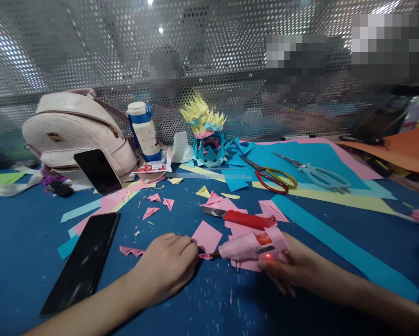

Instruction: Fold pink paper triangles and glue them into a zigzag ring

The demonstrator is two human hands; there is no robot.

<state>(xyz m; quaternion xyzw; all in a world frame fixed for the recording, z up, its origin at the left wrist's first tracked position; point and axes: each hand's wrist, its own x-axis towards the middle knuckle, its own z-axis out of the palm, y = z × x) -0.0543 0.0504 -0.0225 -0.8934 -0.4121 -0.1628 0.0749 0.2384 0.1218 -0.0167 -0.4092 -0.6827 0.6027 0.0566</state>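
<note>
My right hand [282,266] is wrapped round a pink hot glue gun [246,246] with a small red light glowing on its side. Its nozzle points left and meets the end of a folded pink paper strip [131,251]. My left hand [170,261] is closed over the middle of that strip, whose other end pokes out to the left. Just behind my left fingers lies a pink paper square [207,237]. Beyond the glue gun a red utility knife [246,218] rests on pink paper, blade to the left. Small folded pink pieces [151,213] are scattered behind my left hand.
A black phone [81,263] lies at left; another phone [97,171] leans on a white backpack [79,126]. Behind are a bottle [144,133] and a folded-paper model [209,140]. Red-and-yellow scissors [270,179] and pale blue scissors [317,175] lie on blue sheets at right.
</note>
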